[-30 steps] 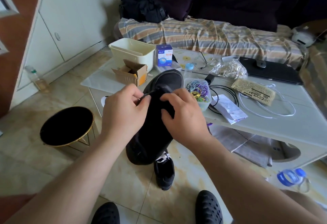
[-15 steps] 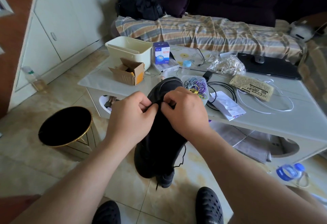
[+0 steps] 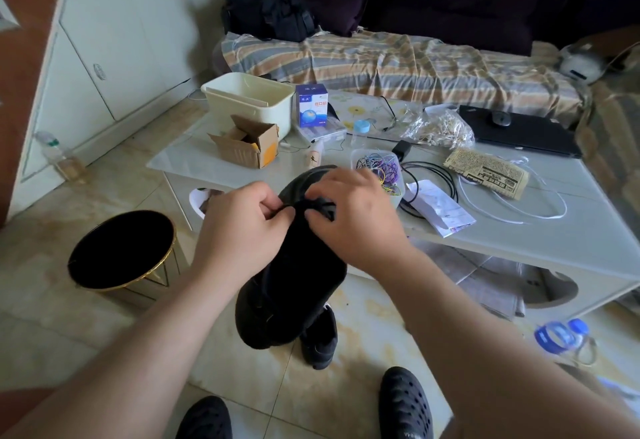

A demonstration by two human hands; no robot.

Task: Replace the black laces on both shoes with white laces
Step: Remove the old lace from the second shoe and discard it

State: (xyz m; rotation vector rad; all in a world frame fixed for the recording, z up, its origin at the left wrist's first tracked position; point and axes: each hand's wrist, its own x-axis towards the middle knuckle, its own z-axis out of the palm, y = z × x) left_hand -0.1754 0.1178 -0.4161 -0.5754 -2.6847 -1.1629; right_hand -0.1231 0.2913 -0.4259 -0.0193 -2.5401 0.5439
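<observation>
A black shoe (image 3: 291,286) is held up in front of me, toe pointing away toward the table. My left hand (image 3: 242,230) pinches a strand of its black lace (image 3: 313,203) on the left side. My right hand (image 3: 353,216) pinches the lace near the front eyelets from the right. A second black shoe (image 3: 320,338) stands on the floor below, mostly hidden by the held one. A white lace (image 3: 533,210) lies looped on the table at the right.
The low white table (image 3: 554,244) carries a cream bin (image 3: 249,99), a cardboard box (image 3: 247,142), a tub of rubber bands (image 3: 379,168), cables, papers and a laptop (image 3: 519,132). A black round stool (image 3: 121,249) stands at the left. A water bottle (image 3: 561,338) lies on the floor.
The held shoe has moved up and slightly right with both hands. My fingers have shifted toward the front eyelets and now pinch the black lace there. The floor shoe shows a little more.
</observation>
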